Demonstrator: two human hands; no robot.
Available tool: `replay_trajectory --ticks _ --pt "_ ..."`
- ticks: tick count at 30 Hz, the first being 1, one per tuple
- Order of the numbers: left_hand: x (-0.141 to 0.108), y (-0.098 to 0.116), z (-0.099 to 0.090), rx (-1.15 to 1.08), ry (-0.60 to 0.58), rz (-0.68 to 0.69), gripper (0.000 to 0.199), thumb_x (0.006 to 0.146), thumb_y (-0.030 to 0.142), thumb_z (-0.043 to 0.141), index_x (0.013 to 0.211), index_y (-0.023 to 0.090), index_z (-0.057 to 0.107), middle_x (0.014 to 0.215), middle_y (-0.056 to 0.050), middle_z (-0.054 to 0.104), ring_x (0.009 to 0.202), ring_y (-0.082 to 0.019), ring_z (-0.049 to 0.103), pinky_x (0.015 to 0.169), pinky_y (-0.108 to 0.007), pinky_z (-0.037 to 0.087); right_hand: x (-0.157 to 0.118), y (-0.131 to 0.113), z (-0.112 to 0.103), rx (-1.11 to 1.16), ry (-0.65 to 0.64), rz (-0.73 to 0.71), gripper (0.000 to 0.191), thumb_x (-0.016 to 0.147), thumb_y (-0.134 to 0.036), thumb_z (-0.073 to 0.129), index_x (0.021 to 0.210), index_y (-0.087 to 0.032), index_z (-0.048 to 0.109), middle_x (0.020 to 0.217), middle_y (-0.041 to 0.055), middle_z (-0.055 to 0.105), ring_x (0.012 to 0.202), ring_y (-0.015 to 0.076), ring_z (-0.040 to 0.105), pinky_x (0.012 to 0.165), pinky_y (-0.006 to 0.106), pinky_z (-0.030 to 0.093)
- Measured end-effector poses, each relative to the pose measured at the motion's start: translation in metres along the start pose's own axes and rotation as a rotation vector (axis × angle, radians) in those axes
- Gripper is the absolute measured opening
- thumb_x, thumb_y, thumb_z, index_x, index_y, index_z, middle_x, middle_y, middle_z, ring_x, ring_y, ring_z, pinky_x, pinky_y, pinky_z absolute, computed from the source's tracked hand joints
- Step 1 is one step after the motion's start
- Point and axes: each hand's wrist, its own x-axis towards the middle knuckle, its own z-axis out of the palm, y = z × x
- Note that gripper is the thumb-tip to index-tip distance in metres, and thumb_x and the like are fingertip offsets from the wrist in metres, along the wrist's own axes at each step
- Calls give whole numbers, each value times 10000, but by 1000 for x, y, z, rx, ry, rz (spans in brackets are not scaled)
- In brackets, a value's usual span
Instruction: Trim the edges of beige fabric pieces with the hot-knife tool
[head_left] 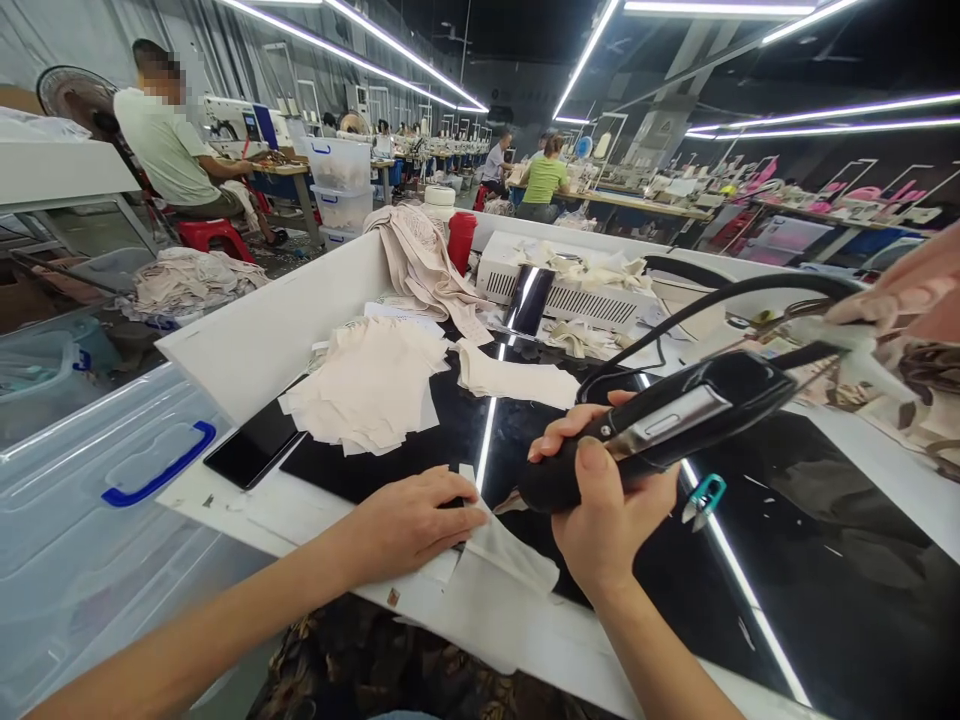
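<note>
A pale fabric piece (519, 556) at the desk's (480, 622) near edge is touched by the left hand (416, 525), fingers together; pinching cannot be confirmed. A black tool (705, 400) is gripped in the right hand (611, 505).

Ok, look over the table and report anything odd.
Loose scraps lie strewn over the vented box at the back, looking untidy beside the flat stack. The table's white front edge has dark marks, perhaps wear.
</note>
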Motion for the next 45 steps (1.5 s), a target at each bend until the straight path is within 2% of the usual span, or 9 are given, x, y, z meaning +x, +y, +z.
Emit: replay_trajectory --ticks 5,11,17,23,32,37,41,43,45 --pt "-3 -1 3 18 -22 -15 272 1114 194 491 1304 190 686 1250 -115 663 1135 -235 659 1093 -396 571 0 3 3 -23 -11 4 338 895 -226 762 1172 -257 570 853 -44 668 620 131 643 598 309 582" --pt "-4 0 2 30 -19 -53 259 1099 199 514 1286 204 693 1274 -134 635 1153 -274 652 961 -374 612 4 6 9 19 4 -19 364 870 -211 771 1172 -248 571 850 -48 668 622 129 643 586 298 587" --pt "-3 0 2 14 2 -33 256 1101 194 509 1281 193 691 1251 -131 637 1133 -250 650 996 -361 595 6 12 10 -12 -49 -15 314 917 -211 736 1175 -263 564 845 -51 670 625 125 642 610 302 583" --pt "-4 -1 4 20 23 -30 278 1121 221 471 1282 199 696 1252 -134 638 1125 -246 646 986 -361 597 7 14 12 3 -22 -38 361 896 -227 753 1197 -259 557 870 -46 662 625 124 639 609 301 575" --pt "-3 -1 -1 -33 -28 -90 273 1143 245 455 1310 209 668 1246 -107 637 1145 -239 636 974 -352 579 10 16 11 -47 -89 -11 320 933 -321 753 1146 -275 518 891 -49 657 646 119 636 627 288 573" --pt "10 5 -3 -9 -24 -189 238 1126 228 530 1332 181 638 1226 -88 666 1163 -236 637 1005 -367 560 27 -1 -13 -219 -46 -55 367 892 -452 803 1082 -263 552 974 -13 689 769 152 666 759 340 616" --pt "21 11 6 157 -84 -234 78 1038 190 692 1114 174 690 1073 -54 659 1015 -246 638 892 -378 565 37 -19 -50 -491 17 -58 472 874 -483 813 1231 -242 620 1198 68 698 1052 240 698 962 439 580" --pt "24 10 10 226 -111 -243 76 1026 123 672 970 174 668 982 -34 642 909 -225 623 805 -353 546 34 -26 -69 -557 154 -220 599 843 -441 848 1357 -250 606 1292 82 652 1179 261 656 1021 451 545" --pt "26 10 12 271 -105 -219 175 1017 69 645 878 175 627 911 -19 627 819 -204 598 735 -333 513 24 -31 -86 -527 338 -451 551 838 -370 867 1325 -243 642 1167 59 664 1056 222 669 961 393 553"
